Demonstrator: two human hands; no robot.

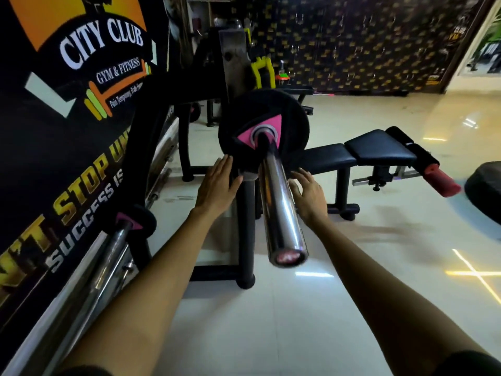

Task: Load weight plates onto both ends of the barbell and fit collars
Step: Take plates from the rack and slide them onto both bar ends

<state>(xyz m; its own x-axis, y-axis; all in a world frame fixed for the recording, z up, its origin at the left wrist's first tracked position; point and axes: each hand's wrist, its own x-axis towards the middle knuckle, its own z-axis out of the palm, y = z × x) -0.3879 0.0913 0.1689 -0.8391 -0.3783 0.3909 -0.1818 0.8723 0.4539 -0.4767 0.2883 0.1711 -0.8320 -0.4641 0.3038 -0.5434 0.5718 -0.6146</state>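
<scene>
The chrome barbell sleeve (282,204) points straight toward the camera, its round end cap nearest the viewer, and everything here is placed against it. One black weight plate (263,123) with a pink triangle around its hub is threaded on the sleeve, pushed in to the far end close by the rack upright (234,61). No collar shows on the bare chrome in front of the plate.

The left hand (217,183) is just left of the sleeve, fingers straight and spread, fingertips at the plate's lower left rim — whether they press on it or only come close cannot be told. The right hand (309,194) is just right of the sleeve, fingers loosely spread and curved, closed on nothing, its fingertips near the plate's lower right edge. Both hands hold nothing.

Beyond the sleeve and to its right stands a black padded bench (379,147) with a red roller pad (440,181) at its far end. Left of the sleeve, lower down, a second chrome bar (89,267) carrying a smaller black and pink plate (130,218) lies along a gym banner (67,104) — the banner reads CITY CLUB GYM & FITNESS
</scene>
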